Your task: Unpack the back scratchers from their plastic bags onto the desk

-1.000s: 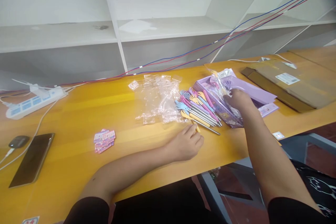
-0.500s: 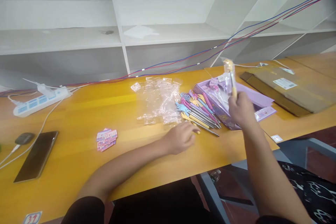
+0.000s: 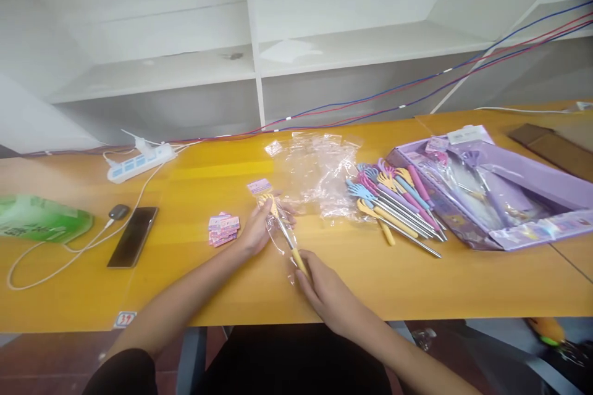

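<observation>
A yellow back scratcher [image 3: 288,236] with a silver shaft lies slanted between my hands inside a clear plastic bag [image 3: 277,243]. My left hand [image 3: 256,229] is closed around its claw end, and part of the fingers is behind the bag. Lower down, my right hand [image 3: 325,287] grips the yellow handle through or at the bag's end. A pink and purple card [image 3: 259,186] shows just above the claw. To the left sits a small stack of similar cards [image 3: 223,230]. Loose back scratchers [image 3: 398,203] in several colours are heaped at the right, beside clear empty bags [image 3: 319,176].
An open purple box [image 3: 532,173] holding bagged back scratchers stands at the right, with brown cardboard [image 3: 556,145] behind it. On the left are a phone [image 3: 133,237], a power strip [image 3: 141,163], a dark earphone case [image 3: 118,212] and a green pack [image 3: 44,219]. Cables run along the back.
My right hand has brought the bagged yellow back scratcher from over the purple box leftward and down. My left hand has moved left and now holds its claw end. The view has turned.
</observation>
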A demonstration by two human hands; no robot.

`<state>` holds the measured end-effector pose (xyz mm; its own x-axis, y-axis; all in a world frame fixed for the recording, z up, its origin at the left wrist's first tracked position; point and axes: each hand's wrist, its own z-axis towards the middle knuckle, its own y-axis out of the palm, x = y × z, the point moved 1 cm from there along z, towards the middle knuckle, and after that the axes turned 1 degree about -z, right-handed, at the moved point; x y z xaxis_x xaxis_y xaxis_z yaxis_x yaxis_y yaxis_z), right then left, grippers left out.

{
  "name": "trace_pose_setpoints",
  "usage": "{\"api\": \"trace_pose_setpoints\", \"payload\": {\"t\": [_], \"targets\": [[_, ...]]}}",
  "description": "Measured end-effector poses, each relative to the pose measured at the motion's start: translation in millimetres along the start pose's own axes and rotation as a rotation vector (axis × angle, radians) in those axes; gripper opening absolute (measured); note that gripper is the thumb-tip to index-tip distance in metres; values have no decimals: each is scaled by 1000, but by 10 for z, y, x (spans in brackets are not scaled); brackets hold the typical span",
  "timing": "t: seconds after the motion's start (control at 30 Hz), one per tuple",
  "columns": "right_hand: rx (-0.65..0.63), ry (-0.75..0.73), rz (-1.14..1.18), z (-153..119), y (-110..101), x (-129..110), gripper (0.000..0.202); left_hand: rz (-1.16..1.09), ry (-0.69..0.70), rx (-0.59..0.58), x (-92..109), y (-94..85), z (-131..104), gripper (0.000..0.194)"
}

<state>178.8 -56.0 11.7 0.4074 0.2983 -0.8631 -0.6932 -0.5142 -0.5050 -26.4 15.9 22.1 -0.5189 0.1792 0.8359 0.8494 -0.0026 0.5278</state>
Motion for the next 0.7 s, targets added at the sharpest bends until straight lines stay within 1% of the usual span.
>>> {"api": "trace_pose_setpoints", "payload": {"t": [0.1,0.17,0.2,0.27,0.37,0.47,0.57,0.63,0.7], "targets": [[-98,-29,-128,90,46,-66,22,-34,-50,126,-25,-164,-12,54],[-130,-40,-233,212,8,-51,17,-36,-99,160,-27,-266,0,54],[-115,-46,-272,308,-40,-28,17,-34,-123,162,-26,-308,7,53],[-11,-93,-327,563,-181,29,20,-15,-154,137,-33,-364,14,50],[190,-258,-412,995,-390,106,20,54,-161,72,-83,-380,1,46],[291,-405,-498,1270,-446,176,22,137,-176,-17,-142,-354,-35,52],[390,-459,-501,1314,-372,248,21,215,-203,-129,-147,-337,-62,52],[467,-475,-450,1271,-323,288,28,260,-222,-195,-120,-339,-62,49],[501,-488,-437,1226,-304,308,29,285,-240,-244,-86,-346,-50,49]]}}
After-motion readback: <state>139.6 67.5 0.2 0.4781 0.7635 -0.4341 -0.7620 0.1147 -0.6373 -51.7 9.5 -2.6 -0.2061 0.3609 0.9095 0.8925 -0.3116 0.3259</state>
